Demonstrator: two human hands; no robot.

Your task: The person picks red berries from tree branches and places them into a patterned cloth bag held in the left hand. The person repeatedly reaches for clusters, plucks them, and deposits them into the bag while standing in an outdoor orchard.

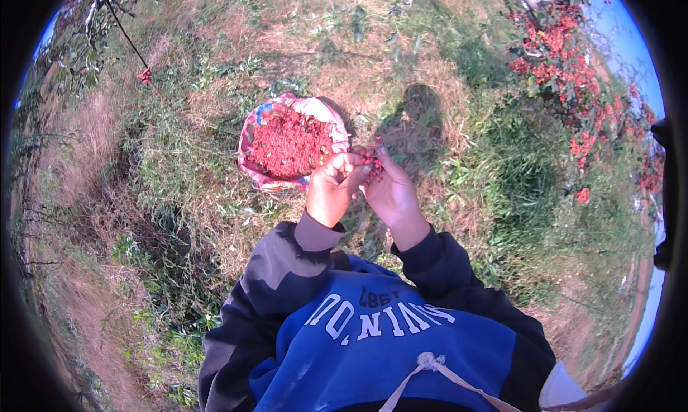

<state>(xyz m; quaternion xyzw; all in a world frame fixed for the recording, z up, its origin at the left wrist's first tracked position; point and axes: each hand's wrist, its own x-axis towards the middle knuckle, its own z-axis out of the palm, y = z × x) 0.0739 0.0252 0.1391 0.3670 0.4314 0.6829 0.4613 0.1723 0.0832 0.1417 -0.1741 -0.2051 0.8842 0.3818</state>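
Note:
Both hands meet just right of an open woven sack [248, 167] filled with small red berries [290, 143]. A small cluster of red berries [376, 167] lies between them. My left hand [333, 183] pinches at the left side of the cluster with thumb and forefinger. Palm up, my right hand [395, 189] supports the cluster from the right, its thumb beside the berries. The fingertips of the two hands overlap, so part of the cluster's stem is hidden.
Branches heavy with red berries [559, 51] hang at the upper right. A bare branch [99, 6] with a dark cord [129, 41] reaches in at the upper left. Dry grass and green weeds [516, 175] cover the ground. My shadow [419, 116] falls ahead.

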